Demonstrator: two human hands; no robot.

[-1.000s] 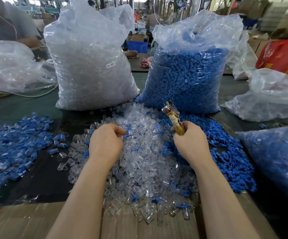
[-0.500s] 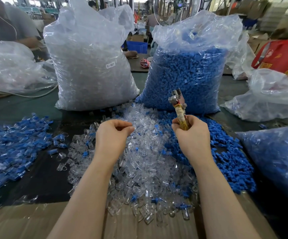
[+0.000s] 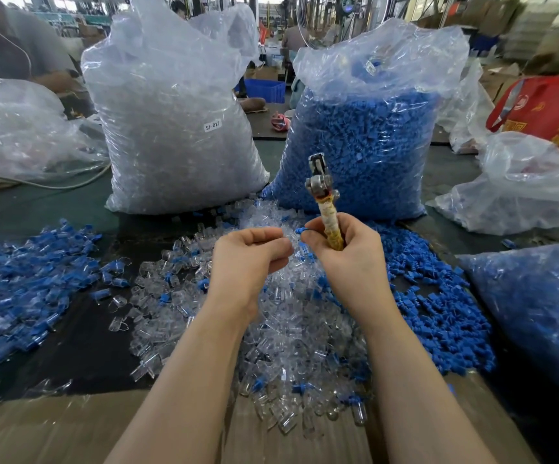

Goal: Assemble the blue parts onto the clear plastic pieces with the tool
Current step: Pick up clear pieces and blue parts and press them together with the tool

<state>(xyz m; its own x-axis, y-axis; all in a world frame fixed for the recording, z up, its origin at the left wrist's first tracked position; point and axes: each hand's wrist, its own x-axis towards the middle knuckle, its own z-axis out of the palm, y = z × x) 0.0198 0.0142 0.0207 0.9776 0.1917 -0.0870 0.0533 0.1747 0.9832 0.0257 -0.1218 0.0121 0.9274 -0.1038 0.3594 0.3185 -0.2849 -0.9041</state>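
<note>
Her right hand [image 3: 345, 259] grips the tape-wrapped handle of the crimping tool [image 3: 323, 195], its metal head upright above the fist, and pinches a blue part [image 3: 301, 230] at the fingertips. Just beside it, the left hand [image 3: 248, 259] curls around a clear plastic piece [image 3: 288, 241], above the heap of clear pieces [image 3: 291, 333].

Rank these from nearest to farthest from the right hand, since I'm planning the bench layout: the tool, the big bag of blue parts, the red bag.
1. The tool, gripped in the right hand.
2. The big bag of blue parts, straight behind it.
3. The red bag, far back right.
</note>
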